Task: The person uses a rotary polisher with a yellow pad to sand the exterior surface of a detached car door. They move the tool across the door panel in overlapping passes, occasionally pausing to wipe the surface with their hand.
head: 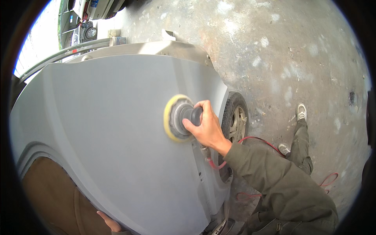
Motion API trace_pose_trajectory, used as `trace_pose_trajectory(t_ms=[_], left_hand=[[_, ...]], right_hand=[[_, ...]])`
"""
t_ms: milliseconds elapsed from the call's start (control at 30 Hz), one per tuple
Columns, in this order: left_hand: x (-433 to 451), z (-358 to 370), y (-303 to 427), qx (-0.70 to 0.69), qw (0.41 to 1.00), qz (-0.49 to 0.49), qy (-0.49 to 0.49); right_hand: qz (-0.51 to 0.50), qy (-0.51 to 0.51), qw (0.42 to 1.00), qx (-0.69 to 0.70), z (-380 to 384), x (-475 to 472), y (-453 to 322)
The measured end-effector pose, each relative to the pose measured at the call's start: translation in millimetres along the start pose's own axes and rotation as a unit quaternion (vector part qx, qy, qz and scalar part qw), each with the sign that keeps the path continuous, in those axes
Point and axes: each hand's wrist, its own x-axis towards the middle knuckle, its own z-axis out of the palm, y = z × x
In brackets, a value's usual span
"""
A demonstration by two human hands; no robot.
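Observation:
My right hand grips the dark, rounded body of an air-powered orbital sander. The sander's yellow-edged round pad lies against a grey, matt car body panel, near its right side. From the sander's lower end, a metal fitting joins it to a red air hose. Low in the picture, my left hand is beside the panel's curved edge, next to a brown covered area. Only part of that hand shows, so its hold on the edge is unclear.
A tyred alloy wheel stands just right of the panel. Loops of red hose lie on the stained concrete floor. My shoes are at the right. Other vehicles and a bucket stand at the upper left.

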Motion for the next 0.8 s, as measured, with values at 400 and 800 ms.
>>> trace_pose_trajectory(t_ms=[400,800], left_hand=[[-3.7,-5.3,-4.2,-0.038,0.999,-0.002,-0.028],[14.4,3.4,0.1,-0.066,0.991,0.043,-0.108]], right_hand=[[-0.078,0.064,0.995,-0.016,-12.6,119.9,-37.3],[-0.001,0.001,1.0,-0.013,36.8,-187.4,108.6]])
